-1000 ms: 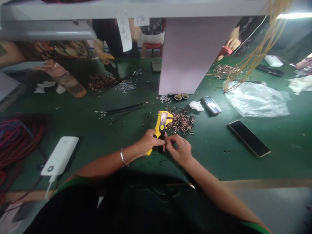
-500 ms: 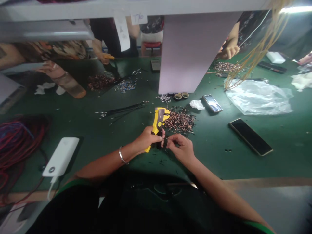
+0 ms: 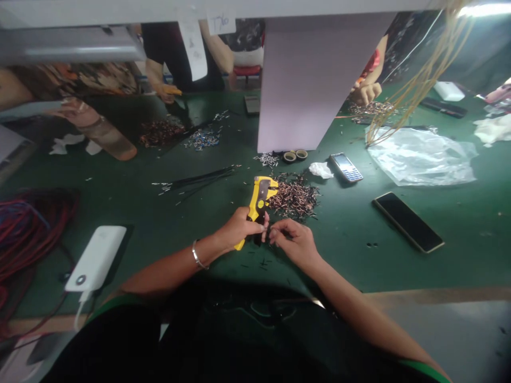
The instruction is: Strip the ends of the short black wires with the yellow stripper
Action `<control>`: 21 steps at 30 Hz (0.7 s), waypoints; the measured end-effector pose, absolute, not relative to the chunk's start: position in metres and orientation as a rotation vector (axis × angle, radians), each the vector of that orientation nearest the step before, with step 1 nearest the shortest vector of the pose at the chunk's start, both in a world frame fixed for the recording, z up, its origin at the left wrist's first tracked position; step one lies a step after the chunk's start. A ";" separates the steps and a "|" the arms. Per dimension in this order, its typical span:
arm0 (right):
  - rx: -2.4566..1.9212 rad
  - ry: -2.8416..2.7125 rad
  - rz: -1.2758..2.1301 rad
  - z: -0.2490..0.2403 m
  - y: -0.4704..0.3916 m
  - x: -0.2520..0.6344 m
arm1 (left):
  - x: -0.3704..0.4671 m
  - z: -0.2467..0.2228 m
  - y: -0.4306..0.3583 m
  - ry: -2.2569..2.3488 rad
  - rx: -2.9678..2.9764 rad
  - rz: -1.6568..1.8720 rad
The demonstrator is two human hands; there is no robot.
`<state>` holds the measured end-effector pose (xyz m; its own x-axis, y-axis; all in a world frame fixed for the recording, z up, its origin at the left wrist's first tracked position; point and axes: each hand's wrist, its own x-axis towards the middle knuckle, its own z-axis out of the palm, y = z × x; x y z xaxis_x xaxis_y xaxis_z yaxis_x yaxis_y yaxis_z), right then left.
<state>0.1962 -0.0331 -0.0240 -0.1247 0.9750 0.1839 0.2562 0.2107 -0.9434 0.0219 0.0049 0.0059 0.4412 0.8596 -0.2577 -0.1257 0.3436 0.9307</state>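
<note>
A yellow and black wire stripper [image 3: 261, 199] is held in my left hand [image 3: 238, 229], its head pointing away from me. Thumb and fingers of my right hand [image 3: 295, 242] are pinched together close to the left fingertips, on something small and thin that I cannot make out. Just beyond the hands is a pile of short copper-coloured pieces [image 3: 297, 197]. A few dark scraps [image 3: 263, 263] lie on the green table [image 3: 339, 266] nearer me. Black wires with bare ends [image 3: 199, 178] lie to the left of the tool.
A white power bank [image 3: 96, 258] and red cable coils [image 3: 32, 234] are at left. To the right are a black phone [image 3: 408, 222], a keypad phone [image 3: 346, 167] and a plastic bag [image 3: 423, 157]. A pale panel [image 3: 303, 85] stands ahead. Other people work across the table.
The view has shifted slightly. My hands remain close together, with the tool still in the left one. Across the table at right, a person's hand has moved a little left and down.
</note>
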 end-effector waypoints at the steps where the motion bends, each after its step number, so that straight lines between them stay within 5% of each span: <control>1: -1.186 -1.510 1.085 -0.024 -0.033 0.196 | 0.022 0.006 0.005 0.887 1.009 0.759; 9: -1.123 -1.213 1.296 -0.019 -0.026 0.196 | 0.020 0.007 0.008 0.815 0.976 0.733; 21: -1.296 -1.258 0.585 -0.023 -0.016 0.210 | 0.020 -0.008 0.007 0.622 0.879 0.633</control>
